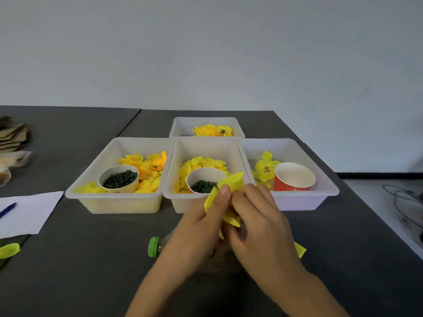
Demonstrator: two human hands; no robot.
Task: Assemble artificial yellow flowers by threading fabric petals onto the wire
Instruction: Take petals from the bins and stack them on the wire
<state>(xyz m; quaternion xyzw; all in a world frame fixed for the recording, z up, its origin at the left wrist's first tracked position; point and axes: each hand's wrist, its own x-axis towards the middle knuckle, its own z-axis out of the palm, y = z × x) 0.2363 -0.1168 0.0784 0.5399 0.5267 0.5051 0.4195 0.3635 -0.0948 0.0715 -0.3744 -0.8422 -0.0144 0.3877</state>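
Note:
Both hands meet just in front of the middle bin, holding a bunch of yellow fabric petals (232, 183). My left hand (201, 223) pinches the petals with the thumb on top. My right hand (263, 225) curls round the same bunch from the right side. The wire is hidden inside the petals and fingers. Another yellow petal (299, 249) lies on the table by my right wrist. Finished yellow flowers (211, 130) lie in the far bin (183, 124).
Three white bins hold loose petals: left (119, 202), middle (174, 200), right (297, 202). Paper cups of green parts (119, 179), (202, 185) and a red cup (294, 178) stand inside. A green-capped bottle (154, 247) lies under my left hand. Paper with a pen (25, 213) lies left.

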